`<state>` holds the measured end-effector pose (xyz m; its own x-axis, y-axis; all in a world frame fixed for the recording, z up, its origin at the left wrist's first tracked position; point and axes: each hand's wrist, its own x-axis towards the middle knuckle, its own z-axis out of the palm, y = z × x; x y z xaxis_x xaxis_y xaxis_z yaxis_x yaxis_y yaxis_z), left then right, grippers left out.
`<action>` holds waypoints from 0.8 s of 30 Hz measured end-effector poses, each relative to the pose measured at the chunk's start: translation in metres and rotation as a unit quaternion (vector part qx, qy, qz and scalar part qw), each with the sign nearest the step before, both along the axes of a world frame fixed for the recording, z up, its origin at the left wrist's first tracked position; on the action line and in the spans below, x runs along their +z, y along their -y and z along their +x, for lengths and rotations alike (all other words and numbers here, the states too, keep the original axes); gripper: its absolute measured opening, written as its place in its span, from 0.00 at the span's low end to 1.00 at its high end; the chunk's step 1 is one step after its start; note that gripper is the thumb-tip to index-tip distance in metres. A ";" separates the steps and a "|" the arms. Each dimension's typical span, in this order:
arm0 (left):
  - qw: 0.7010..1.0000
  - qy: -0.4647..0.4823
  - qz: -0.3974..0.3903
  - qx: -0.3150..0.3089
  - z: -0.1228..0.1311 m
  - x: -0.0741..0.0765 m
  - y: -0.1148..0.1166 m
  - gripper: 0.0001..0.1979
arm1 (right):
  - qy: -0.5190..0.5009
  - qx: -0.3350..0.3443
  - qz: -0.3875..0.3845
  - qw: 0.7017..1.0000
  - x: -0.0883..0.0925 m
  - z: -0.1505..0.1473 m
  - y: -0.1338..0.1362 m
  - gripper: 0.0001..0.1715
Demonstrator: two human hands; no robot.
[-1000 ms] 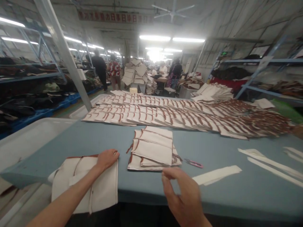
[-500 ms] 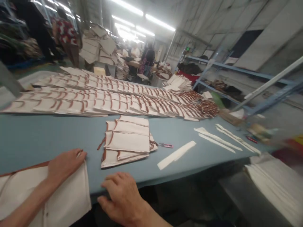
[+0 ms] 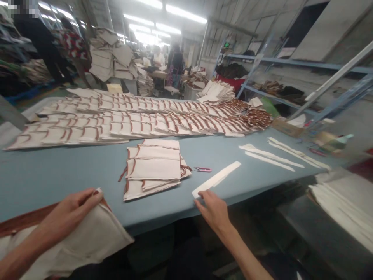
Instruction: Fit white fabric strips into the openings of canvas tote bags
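My left hand (image 3: 83,206) pinches the top corner of a cream fabric panel (image 3: 96,233) with a brown-edged border. The panel's corner is raised and its lower part hangs over the table's near edge. My right hand (image 3: 214,206) is at the near end of a white strip (image 3: 221,175) lying flat on the table. Its index fingertip is at the strip, with thumb and index slightly apart; whether it presses on the strip I cannot tell. Between the hands lies a small stack of cream pieces with brown trim (image 3: 157,169), beside pink-handled thread snips (image 3: 203,169).
Long overlapping rows of cream pieces (image 3: 116,126) cover the far side of the blue-green table (image 3: 96,167). More white strips (image 3: 271,157) lie at right. White cloth (image 3: 344,202) is stacked beyond the right edge. Blue shelves (image 3: 291,62) stand behind, and people are in the background.
My right hand has moved right from the table's near edge to the white strip. My left hand has lifted the fabric panel's corner, and the panel has tilted and shifted right.
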<state>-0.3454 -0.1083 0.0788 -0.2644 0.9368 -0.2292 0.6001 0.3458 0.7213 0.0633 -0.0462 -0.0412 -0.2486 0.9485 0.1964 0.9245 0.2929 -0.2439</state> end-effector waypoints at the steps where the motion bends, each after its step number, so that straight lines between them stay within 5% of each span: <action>1: 0.998 0.044 -0.030 -0.043 0.009 0.010 0.014 0.20 | -0.002 0.002 -0.004 1.000 -0.002 -0.001 -0.002 0.08; 6: 0.997 0.024 0.055 -0.045 0.067 0.041 0.061 0.24 | -0.038 0.026 -0.024 0.999 -0.014 0.006 -0.010 0.10; 10: 0.991 -0.004 0.125 -0.048 0.101 0.039 0.067 0.22 | -0.065 0.045 -0.029 0.996 -0.022 0.013 -0.015 0.12; 16: 0.986 0.009 0.112 -0.120 0.135 0.036 0.069 0.22 | -0.080 0.067 -0.028 0.994 -0.019 0.016 -0.017 0.10; 19: 0.983 -0.026 0.085 -0.161 0.152 0.021 0.073 0.22 | -0.073 0.077 -0.039 0.994 -0.013 0.020 -0.019 0.07; 24: 0.961 -0.110 0.136 -0.213 0.180 -0.033 0.083 0.16 | -0.051 0.076 -0.056 0.994 -0.005 0.031 -0.017 0.08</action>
